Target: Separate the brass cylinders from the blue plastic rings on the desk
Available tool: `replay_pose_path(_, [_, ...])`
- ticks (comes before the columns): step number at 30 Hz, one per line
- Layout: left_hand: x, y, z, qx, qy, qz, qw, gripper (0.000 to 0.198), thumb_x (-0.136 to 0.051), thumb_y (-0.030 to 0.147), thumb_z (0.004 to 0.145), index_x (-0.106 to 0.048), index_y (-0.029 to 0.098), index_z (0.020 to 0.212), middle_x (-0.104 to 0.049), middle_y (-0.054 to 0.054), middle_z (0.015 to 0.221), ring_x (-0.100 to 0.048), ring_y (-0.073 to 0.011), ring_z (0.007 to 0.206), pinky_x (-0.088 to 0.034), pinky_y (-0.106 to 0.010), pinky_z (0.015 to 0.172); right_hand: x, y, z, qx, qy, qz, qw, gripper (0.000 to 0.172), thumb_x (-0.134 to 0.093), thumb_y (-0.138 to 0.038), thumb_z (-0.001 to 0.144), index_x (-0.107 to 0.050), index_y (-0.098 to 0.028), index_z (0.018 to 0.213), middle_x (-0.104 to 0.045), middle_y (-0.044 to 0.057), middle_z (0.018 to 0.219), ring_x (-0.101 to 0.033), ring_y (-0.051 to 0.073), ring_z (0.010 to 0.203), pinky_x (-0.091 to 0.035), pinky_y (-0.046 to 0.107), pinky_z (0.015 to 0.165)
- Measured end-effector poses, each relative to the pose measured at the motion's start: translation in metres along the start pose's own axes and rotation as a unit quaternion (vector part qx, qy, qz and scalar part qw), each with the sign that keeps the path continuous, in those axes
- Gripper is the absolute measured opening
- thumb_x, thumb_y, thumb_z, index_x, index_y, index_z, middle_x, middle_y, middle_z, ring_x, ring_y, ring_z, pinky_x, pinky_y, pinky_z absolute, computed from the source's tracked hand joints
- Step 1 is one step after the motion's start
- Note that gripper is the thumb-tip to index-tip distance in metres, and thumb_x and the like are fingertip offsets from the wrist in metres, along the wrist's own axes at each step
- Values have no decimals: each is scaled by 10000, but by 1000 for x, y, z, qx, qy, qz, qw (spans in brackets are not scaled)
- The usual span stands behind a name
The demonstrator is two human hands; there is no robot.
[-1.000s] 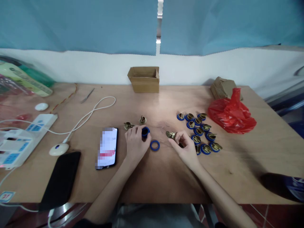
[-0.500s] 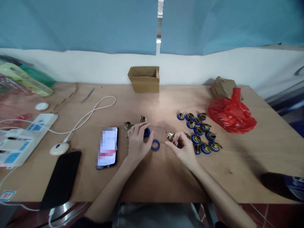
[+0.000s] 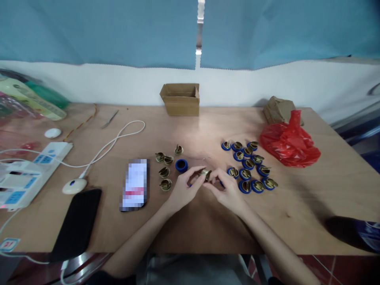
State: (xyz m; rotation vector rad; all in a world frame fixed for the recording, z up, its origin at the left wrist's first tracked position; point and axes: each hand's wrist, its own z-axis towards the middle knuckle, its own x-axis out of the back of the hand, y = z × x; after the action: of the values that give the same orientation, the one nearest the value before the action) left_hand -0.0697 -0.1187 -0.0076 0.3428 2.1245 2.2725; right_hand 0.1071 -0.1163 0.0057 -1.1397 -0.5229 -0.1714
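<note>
- At the far left edge of the wooden table [image 3: 190,225] lie green and yellow packets [image 3: 32,101]; their print is too blurred to read.
- A white power strip [image 3: 28,170] with blue sockets sits below them. A small sticker [image 3: 7,244] near the table's front corner carries red figures that cannot be made out.
- A white cable [image 3: 118,136] loops across the wood to a white puck [image 3: 74,186] with a blue button. A black phone [image 3: 75,223] with a dark screen lies just in front of it.
- A second phone [image 3: 135,184] lies lit, its screen blurred out.
- Just right of it rest loose brass fittings [image 3: 164,171], close together, with a blue ring [image 3: 181,165] beside them.
- The left hand [image 3: 182,190] comes in from below, thumb and forefinger pinched together on a brass piece [image 3: 204,173].
- That brass piece is held just above the table at its middle, between the two hands.
- An open cardboard box [image 3: 180,99] stands at the back wall; no writing shows on it.
- The right hand [image 3: 227,190] meets the left, its fingertips also closed on the same brass piece.
- Right of the hands, a cluster of brass fittings seated in blue rings [image 3: 248,166] lies packed together.
- A crumpled red plastic bag [image 3: 289,144] lies just beyond the cluster, touching a brown paper package [image 3: 279,110] behind it.
</note>
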Motion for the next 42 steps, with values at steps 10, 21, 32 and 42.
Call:
replay_pose_path(10, [-4,0,0,10,-7,-48,999,270,-602,331,937,-659,195,1163,-736,-82,1137,-715,-211,1006,-601,-353,868,2,-2,-2,-30,-12,17,999,162,-559,-240,969,-590,-229,810,-503,-30,648,-460,133,562,-353,266,529])
replay_pose_path(21, [-6,0,-3,10,-22,22,999,283,-548,289,950,-658,189,1191,-731,-72,1147,-684,-210,1050,-560,-330,898,-1,0,0,15,-16,-46,999,298,-538,-164,863,-336,-229,653,-379,-53,614,-363,106,534,-256,253,518])
replay_pose_path(32, [0,-5,2,4,47,11,999,253,-557,309,949,-683,190,1134,-742,-72,1105,-697,-197,1009,-561,-310,874,4,-2,-2,-51,23,53,997,397,-391,-319,1055,-458,-217,677,-469,-34,608,-479,121,565,-369,248,562])
replay_pose_path(42, [15,2,2,-228,28,229,946,285,-643,168,885,-638,206,1168,-717,-71,1090,-705,-187,991,-576,-314,890,19,17,8,72,17,-276,958,244,-425,-213,1045,-616,-197,1196,-754,111,1083,-715,249,938,-515,355,844])
